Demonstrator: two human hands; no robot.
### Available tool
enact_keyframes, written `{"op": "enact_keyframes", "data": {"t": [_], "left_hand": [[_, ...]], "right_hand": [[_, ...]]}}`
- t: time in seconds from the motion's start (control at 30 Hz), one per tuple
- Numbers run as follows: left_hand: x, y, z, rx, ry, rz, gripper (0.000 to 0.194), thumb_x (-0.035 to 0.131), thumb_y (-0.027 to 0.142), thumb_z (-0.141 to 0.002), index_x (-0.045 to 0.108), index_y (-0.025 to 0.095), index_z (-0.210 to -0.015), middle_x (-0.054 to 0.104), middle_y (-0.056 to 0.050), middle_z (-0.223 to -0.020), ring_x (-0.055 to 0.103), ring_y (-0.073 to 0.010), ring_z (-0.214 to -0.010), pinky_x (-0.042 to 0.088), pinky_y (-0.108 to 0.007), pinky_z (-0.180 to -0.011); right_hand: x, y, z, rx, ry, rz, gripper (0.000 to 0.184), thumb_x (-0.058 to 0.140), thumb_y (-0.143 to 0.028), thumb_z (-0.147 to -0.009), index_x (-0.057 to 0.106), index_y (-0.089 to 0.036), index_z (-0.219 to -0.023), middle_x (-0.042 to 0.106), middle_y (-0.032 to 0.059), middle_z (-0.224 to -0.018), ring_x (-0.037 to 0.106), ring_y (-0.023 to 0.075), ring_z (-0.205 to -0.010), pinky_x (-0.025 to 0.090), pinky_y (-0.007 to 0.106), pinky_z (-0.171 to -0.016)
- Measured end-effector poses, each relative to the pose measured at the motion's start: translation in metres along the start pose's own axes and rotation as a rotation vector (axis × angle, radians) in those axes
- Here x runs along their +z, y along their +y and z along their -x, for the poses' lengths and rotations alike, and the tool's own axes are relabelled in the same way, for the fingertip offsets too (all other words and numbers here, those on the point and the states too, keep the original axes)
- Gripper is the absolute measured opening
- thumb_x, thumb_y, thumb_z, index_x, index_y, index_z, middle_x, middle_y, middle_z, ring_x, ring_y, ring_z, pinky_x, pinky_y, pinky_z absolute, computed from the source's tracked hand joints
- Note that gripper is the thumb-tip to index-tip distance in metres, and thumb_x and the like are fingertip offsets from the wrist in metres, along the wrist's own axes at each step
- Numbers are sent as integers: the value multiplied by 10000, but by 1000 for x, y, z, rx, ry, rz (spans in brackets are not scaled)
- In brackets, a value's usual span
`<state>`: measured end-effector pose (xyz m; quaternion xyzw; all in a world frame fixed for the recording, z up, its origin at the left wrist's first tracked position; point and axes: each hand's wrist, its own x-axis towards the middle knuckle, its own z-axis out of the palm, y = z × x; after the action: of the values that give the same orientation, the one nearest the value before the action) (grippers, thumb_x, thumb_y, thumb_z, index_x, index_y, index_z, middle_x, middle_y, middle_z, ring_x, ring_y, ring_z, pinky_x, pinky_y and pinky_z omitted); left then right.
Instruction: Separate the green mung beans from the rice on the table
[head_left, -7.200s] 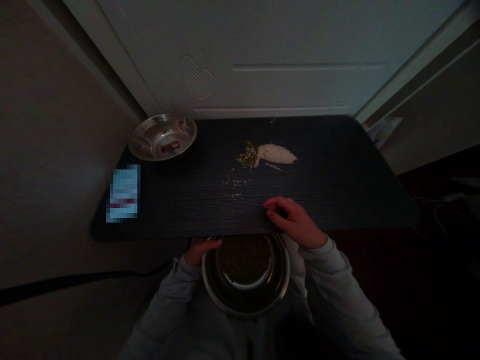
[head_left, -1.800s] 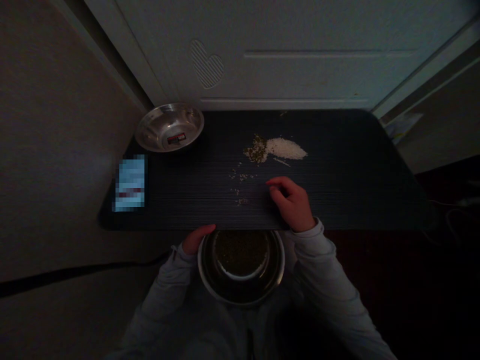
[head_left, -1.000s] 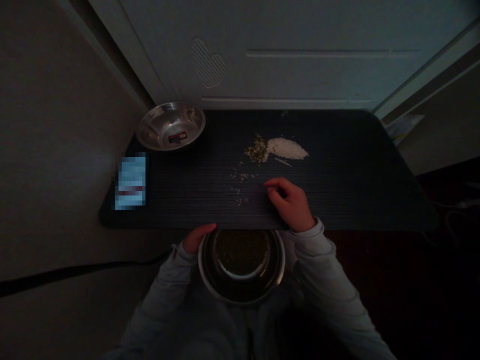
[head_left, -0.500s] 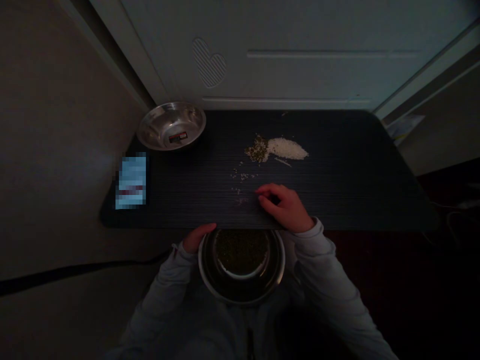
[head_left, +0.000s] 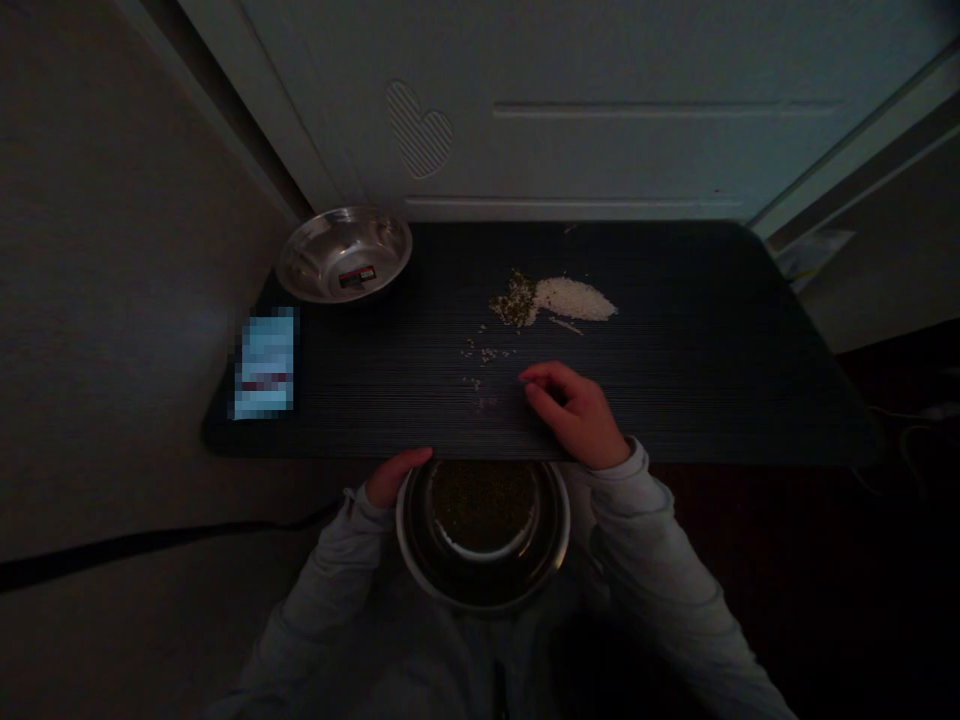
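My right hand [head_left: 577, 410] is over the front middle of the dark table, with thumb and forefinger drawn together; whatever lies between the tips, if anything, is too small to make out. A few loose pale grains [head_left: 489, 354] lie ahead and left of its fingertips. Farther back, a heap of white rice [head_left: 576, 298] adjoins a smaller pile of green beans mixed with rice [head_left: 516, 300]. My left hand [head_left: 394, 478] holds the left rim of a metal bowl [head_left: 405, 545] at my lap, its other fingers hidden. Inside that bowl sits a smaller round container of dark green beans [head_left: 484, 505].
An empty-looking steel bowl [head_left: 343, 245] with a label inside stands at the table's back left. A phone-like bright blurred rectangle [head_left: 265, 362] lies at the left edge. Behind the dark table [head_left: 712, 350] rises a white door-like panel [head_left: 637, 150].
My right hand has shifted slightly to the right, away from the loose grains. My left hand, the bowls and the piles look unchanged.
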<state>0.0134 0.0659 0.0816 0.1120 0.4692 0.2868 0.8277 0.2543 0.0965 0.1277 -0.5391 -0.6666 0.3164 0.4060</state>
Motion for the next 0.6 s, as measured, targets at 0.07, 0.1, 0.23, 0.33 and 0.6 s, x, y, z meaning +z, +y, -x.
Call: {"op": "enact_keyframes", "data": {"t": [0.07,0.1,0.23,0.33,0.6], "left_hand": [[1,0,0,12,18,-48,179,589,167,-698,733,142,-594,741,-39,-572,678,-199,-506,505,-309,-783],[3,1,0,20,31,-80,187,588,171,-697,729,145,-577,738,-38,-562,679,-198,-511,499,-305,-794],[8,4,2,48,60,-160,187,597,178,-682,720,163,-542,722,-22,-512,676,-200,-510,484,-302,-821],[10,5,3,35,61,-177,208,584,175,-684,711,169,-519,713,-16,-490,671,-201,-498,485,-307,-820],[7,2,0,25,88,-142,201,585,183,-674,702,177,-511,722,-22,-513,699,-218,-615,455,-316,-886]], "right_hand": [[1,4,-1,69,187,-6,172,493,-262,-808,606,-195,-919,609,-2,-711,546,134,-632,418,265,-602],[2,5,-2,90,250,-2,178,492,-271,-812,602,-197,-930,615,4,-731,550,137,-640,428,270,-610],[5,8,-6,98,281,57,185,511,-270,-804,605,-191,-942,642,30,-795,576,155,-694,455,293,-659],[6,6,-6,87,254,98,195,508,-263,-806,609,-189,-954,645,33,-795,580,159,-698,457,297,-668],[5,3,-3,61,140,29,176,516,-270,-805,624,-188,-919,633,4,-733,573,134,-659,444,258,-630]]}}
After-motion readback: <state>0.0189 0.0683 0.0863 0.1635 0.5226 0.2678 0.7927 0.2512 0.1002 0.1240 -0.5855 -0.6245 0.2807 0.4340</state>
